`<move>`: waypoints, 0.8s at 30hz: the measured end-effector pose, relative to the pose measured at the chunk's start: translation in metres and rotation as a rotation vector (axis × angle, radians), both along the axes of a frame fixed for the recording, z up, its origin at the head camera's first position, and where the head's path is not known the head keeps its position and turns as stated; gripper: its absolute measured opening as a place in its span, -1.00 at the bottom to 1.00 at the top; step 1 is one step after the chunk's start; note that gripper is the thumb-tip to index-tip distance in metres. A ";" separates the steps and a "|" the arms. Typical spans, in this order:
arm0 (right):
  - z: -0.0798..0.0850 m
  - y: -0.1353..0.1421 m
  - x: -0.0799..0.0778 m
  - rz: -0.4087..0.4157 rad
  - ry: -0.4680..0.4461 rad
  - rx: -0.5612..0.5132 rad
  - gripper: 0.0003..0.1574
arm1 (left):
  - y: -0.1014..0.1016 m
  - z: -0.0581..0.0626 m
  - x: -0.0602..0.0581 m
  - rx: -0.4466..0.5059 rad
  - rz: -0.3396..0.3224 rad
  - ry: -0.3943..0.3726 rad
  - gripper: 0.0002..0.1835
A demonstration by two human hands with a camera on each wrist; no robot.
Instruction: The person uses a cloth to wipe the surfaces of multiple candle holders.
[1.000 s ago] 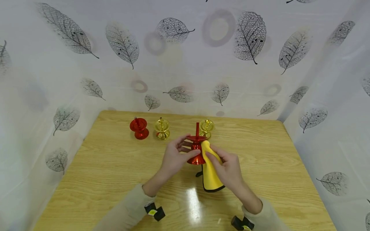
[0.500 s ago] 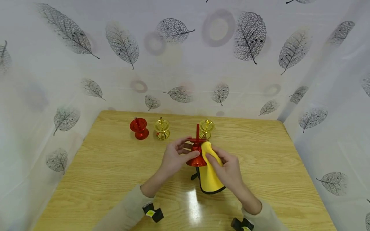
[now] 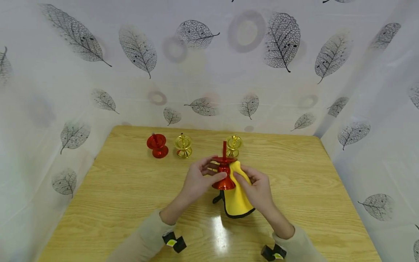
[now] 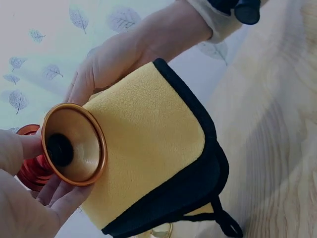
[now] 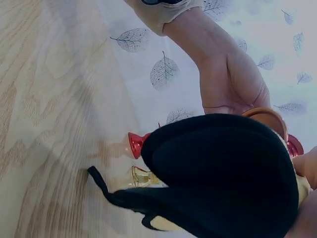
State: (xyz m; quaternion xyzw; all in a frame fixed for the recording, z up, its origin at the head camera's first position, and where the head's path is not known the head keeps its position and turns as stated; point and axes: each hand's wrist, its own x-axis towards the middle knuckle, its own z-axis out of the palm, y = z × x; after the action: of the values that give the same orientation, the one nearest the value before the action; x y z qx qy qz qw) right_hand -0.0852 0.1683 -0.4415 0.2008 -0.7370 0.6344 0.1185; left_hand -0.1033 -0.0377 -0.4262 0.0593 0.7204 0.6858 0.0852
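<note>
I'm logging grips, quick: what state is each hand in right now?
Left hand: holding a red candle holder.
Right hand: pinching a yellow cloth.

Lt-brown wood-grain tbl (image 3: 304, 189) is enclosed at back & sides by whitish sheeting (image 3: 226, 78), printed w/ dk leaves (image 3: 283, 40); white glare (image 3: 220, 233) is reflected off tbl.

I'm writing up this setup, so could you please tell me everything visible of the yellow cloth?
The cloth looks soft and thick: yellow on one face, near-black on the other, with black edging and a small black loop. The right hand pinches its upper part beside the red holder, seemingly against it; the rest hangs loose, its lower edge curved.
</note>
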 end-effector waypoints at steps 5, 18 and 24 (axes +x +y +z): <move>0.002 -0.003 0.002 -0.053 0.102 0.042 -0.68 | 0.001 -0.002 0.001 -0.047 0.050 0.046 -0.30; 0.002 0.001 -0.001 -0.069 0.145 0.029 -0.68 | 0.000 -0.001 0.005 -0.025 0.054 0.081 -0.33; -0.001 0.007 -0.005 0.027 0.067 -0.093 -0.68 | -0.004 -0.001 0.004 0.046 0.051 0.053 -0.42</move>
State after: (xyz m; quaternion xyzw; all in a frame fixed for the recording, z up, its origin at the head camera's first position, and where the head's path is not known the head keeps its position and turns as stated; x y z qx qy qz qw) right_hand -0.0897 0.1751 -0.4423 0.2262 -0.6996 0.6623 0.1437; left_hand -0.0992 -0.0414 -0.4272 0.0611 0.7078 0.7022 0.0474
